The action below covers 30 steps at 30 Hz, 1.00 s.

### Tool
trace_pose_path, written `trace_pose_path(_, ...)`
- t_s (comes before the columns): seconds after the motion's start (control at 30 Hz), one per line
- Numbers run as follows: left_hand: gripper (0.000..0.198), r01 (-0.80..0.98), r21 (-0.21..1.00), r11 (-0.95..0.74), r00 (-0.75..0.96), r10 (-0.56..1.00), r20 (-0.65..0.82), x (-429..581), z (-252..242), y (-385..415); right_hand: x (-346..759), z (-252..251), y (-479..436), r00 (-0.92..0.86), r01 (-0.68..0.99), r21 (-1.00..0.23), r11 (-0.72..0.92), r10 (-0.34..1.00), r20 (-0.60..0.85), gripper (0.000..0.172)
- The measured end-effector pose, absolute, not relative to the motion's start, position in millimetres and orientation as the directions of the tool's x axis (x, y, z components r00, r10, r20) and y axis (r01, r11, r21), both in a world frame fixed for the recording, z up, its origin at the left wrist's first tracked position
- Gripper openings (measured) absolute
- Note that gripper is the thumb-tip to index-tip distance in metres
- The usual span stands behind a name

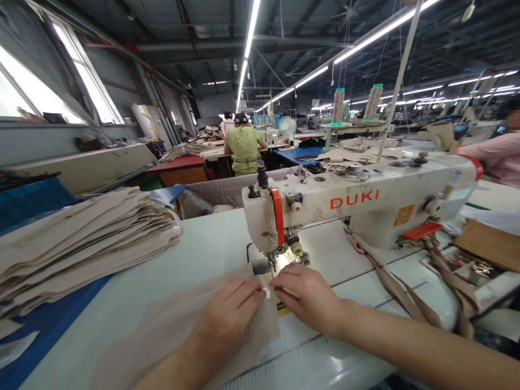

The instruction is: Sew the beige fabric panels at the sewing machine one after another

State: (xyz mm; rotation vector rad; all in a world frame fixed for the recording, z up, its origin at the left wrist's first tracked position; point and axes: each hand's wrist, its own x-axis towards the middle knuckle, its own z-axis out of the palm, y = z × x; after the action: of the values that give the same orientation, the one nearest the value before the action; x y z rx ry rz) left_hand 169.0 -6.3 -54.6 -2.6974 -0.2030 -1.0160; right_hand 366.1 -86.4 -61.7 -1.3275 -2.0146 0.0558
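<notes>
- Cloth panel (pixel 170 325), beige, thin and smooth, lies flat on the pale, glossy table (pixel 211 235), its weave too blurred to read.
- Small white tag (pixel 267 293), flat-looking, sits at the panel's upper right part, just in front of the sewing machine (pixel 320 197) and its lit needle area.
- Left hand (pixel 225 314) rests over the panel, thumb and forefinger brought together on the tag, which shows at their tips; most of the cloth spreads to the left of and below this grip.
- Right hand (pixel 311 297) has its fingers bent, fingertips just beside the tag on its right; whether they pinch anything, I cannot tell.
- Panel's long axis runs aslant, from lower left to upper right, its upper right end pointing towards the needle area; the tag's own direction is too small to tell.
- Stacked cloth pieces (pixel 81 246), matte beige with layered, uneven edges, lie well apart on the left.
- Narrow tan straps (pixel 388 279), limp and curved, trail across the table to the right.
</notes>
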Motion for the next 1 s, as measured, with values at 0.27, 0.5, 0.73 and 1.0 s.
trace_pose_path(0.27, 0.036, 0.251, -0.068, -0.966, 0.841, 0.183, 0.510, 178.2, -76.4, -6.1, 352.5, -65.0, -134.4, -0.546, 0.745, -0.263, 0.613, 0.787, 0.289, 0.023)
trace_pose_path(0.5, 0.036, 0.260, -0.060, -0.964, 0.832, 0.192, 0.520, 173.9, -75.1, -4.3, 354.7, -61.4, -129.2, -0.522, 0.763, -0.297, 0.574, 0.818, 0.241, 0.025)
trace_pose_path(0.73, 0.030, 0.210, -0.104, -0.972, 0.838, 0.123, 0.532, 174.2, -79.0, -5.7, 355.1, -60.9, -127.6, -0.494, 0.774, -0.325, 0.544, 0.839, 0.229, 0.024)
trace_pose_path(1.0, 0.033, 0.223, -0.041, -0.974, 0.850, 0.173, 0.497, 174.7, -82.0, -5.2, 356.2, -63.8, -126.8, -0.491, 0.763, -0.318, 0.562, 0.825, 0.281, 0.023)
